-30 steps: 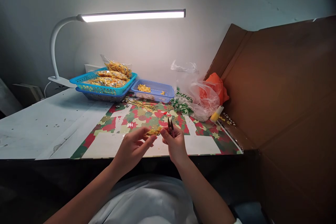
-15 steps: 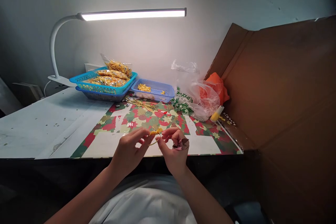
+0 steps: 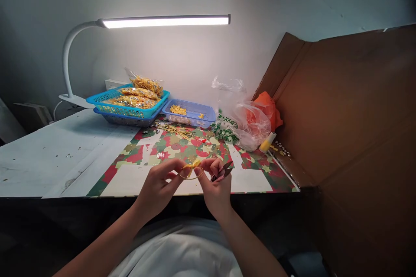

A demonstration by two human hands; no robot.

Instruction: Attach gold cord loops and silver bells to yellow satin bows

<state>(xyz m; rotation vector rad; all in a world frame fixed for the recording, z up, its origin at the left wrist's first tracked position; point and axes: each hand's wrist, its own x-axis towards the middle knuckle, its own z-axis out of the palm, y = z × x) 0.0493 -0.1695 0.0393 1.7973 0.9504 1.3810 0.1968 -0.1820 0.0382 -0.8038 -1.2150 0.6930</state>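
Above the front edge of the table, a small yellow ribbon bow (image 3: 196,163) with a loop of thin gold cord (image 3: 191,178) hanging below it is held between both hands. My left hand (image 3: 164,179) pinches the bow's left side with thumb and forefinger. On the other side, my right hand (image 3: 216,188) pinches it by the cord, fingers curled. Tucked in that palm is a small pair of scissors (image 3: 222,173), pink at the handle, the dark blades pointing right. How the cord joins the bow is hidden by the fingertips.
A blue basket (image 3: 130,110) holds bags of yellow bows; beside it sits a purple basket (image 3: 208,114) with loose bows. Gold cords (image 3: 178,130) lie on the patterned sheet. Plastic bags (image 3: 240,117), a yellow-and-white tube (image 3: 268,142) and a cardboard wall (image 3: 351,108) stand right. A lamp (image 3: 165,21) hangs overhead.
The bow has turned upward and its cord loop now shows as a wider ring below it. The scissor blades in my right hand stand out more. Both hands stay nearly in place.
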